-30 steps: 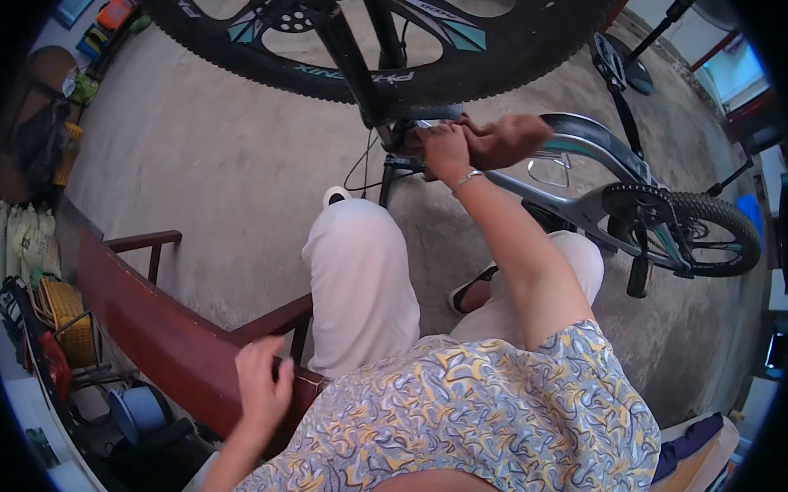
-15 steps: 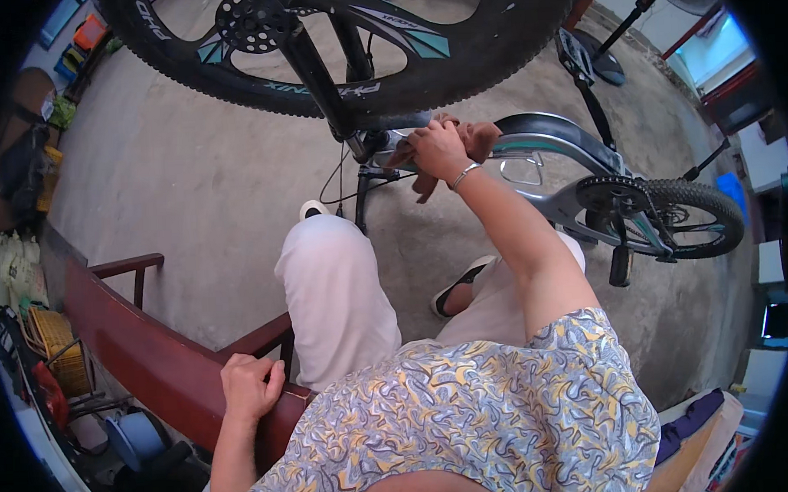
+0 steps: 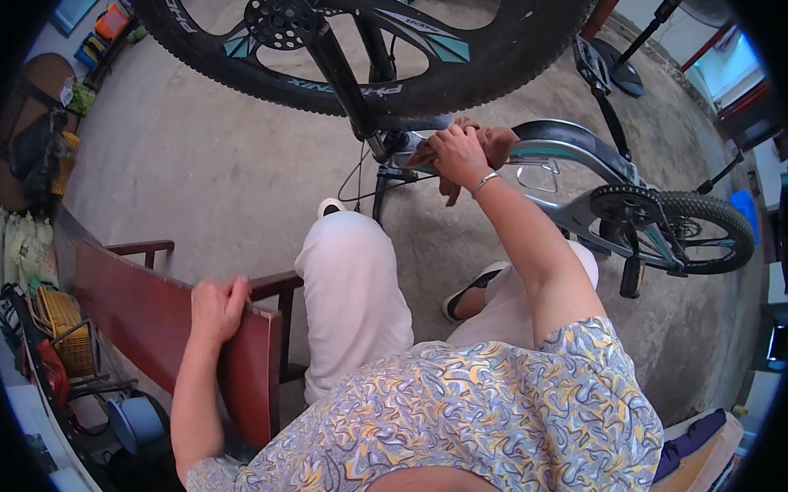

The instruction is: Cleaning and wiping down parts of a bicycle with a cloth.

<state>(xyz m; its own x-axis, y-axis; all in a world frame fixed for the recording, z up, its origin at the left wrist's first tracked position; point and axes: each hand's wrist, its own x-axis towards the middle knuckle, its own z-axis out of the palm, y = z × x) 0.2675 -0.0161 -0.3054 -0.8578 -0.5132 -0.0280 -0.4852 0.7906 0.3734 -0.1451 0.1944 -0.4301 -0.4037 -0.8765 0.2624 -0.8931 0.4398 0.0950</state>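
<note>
My right hand (image 3: 463, 154), a bracelet at its wrist, is closed round a brown cloth (image 3: 500, 143) against the silver and teal frame of a bicycle (image 3: 573, 207). Its palm side is hidden. The large front wheel (image 3: 509, 68), with black spokes and teal marks, fills the top of the view above that hand. On the left, my left hand (image 3: 218, 310) has its fingers curled over the top edge of a dark red wooden bench (image 3: 140, 298), the thumb along the edge; the fingertips do not show.
The chainring, a pedal (image 3: 632, 277) and the rear wheel (image 3: 706, 231) lie to the right. A blue-grey pot (image 3: 138, 421) and a yellow wicker basket (image 3: 65, 331) stand behind the bench. At the upper right is a fan (image 3: 622, 69); concrete floor (image 3: 235, 165) lies below.
My left hand has moved up and left along the bench edge. The bicycle and my right hand with the cloth appear shifted slightly right and down in the view.
</note>
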